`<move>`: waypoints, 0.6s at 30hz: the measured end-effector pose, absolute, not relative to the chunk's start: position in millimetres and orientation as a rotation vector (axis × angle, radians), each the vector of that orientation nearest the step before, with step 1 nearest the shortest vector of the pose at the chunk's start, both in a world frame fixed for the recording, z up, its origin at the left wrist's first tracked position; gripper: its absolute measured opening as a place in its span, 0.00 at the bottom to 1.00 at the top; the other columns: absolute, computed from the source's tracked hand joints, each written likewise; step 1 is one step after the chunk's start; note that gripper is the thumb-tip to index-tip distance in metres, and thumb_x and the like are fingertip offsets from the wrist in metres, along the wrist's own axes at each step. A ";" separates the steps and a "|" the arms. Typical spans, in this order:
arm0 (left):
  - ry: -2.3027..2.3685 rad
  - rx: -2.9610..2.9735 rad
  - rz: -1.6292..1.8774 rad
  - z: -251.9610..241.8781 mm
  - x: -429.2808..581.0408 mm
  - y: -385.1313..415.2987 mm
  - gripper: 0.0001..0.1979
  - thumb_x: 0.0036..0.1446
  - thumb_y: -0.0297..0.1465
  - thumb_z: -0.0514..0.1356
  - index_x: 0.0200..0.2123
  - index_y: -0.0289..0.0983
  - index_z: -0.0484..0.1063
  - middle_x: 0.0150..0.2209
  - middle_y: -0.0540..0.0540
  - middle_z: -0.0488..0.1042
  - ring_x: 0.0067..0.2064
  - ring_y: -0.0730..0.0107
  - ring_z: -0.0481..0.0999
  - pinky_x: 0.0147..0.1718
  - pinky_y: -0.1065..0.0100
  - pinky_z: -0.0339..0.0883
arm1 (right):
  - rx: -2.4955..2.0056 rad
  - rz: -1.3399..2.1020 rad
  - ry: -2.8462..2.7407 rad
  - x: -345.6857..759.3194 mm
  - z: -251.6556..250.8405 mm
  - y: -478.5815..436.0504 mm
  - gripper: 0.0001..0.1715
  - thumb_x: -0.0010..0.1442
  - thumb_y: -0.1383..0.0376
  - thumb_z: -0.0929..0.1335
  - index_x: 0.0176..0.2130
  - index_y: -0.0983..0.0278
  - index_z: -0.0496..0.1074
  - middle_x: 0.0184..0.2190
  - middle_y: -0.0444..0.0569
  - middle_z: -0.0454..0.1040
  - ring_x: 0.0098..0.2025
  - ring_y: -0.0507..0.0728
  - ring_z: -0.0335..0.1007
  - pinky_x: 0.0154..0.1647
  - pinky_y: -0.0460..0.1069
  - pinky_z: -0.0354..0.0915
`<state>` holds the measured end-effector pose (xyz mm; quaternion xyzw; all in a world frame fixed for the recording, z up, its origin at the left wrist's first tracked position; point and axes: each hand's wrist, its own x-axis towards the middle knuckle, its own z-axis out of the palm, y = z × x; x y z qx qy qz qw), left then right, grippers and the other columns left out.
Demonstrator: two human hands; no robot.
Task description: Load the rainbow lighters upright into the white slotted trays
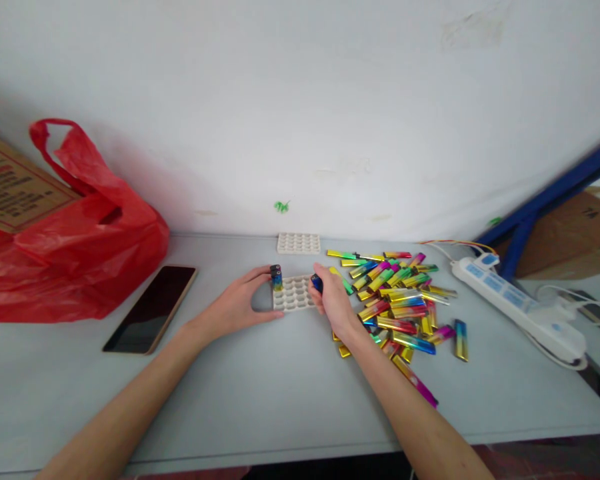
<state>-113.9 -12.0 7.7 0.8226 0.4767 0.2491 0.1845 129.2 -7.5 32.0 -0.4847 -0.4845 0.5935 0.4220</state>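
Note:
A white tray with rows of holes lies in front of me. At its back left corner stand two upright blue-and-gold lighters with dark ends up. My left hand is spread around the tray's left side. Its thumb is at the front edge, and its fingertips are beside the standing lighters. My right hand is closed over the tray's right end, gripping a dark blue lighter, mostly hidden by the fingers. Right of it lies a loose pile of shiny lighters in gold, red, green, blue and purple.
A second white holed tray lies by the wall. On the left are a phone, a red plastic bag and a cardboard box. A white power strip with cables lies right, near a blue metal frame.

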 end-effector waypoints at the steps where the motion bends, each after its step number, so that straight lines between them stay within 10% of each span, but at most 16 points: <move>1: 1.348 2.322 0.702 7.8 -113.7 -12.1 0.37 0.57 0.55 0.74 0.62 0.41 0.78 0.69 0.35 0.76 0.68 0.37 0.78 0.72 0.42 0.70 | -1.221 1.467 -1.230 128.9 31.2 -7.6 0.37 0.70 0.41 0.61 0.16 0.56 0.55 0.14 0.39 0.51 0.17 0.50 0.44 0.19 0.48 0.45; 18: 1.383 2.309 0.668 7.5 -113.9 -12.5 0.37 0.57 0.56 0.73 0.62 0.40 0.77 0.70 0.37 0.75 0.69 0.36 0.77 0.73 0.44 0.69 | -1.244 1.321 -1.323 130.6 27.0 -7.2 0.40 0.72 0.42 0.59 0.15 0.56 0.56 0.13 0.40 0.53 0.18 0.51 0.50 0.22 0.49 0.49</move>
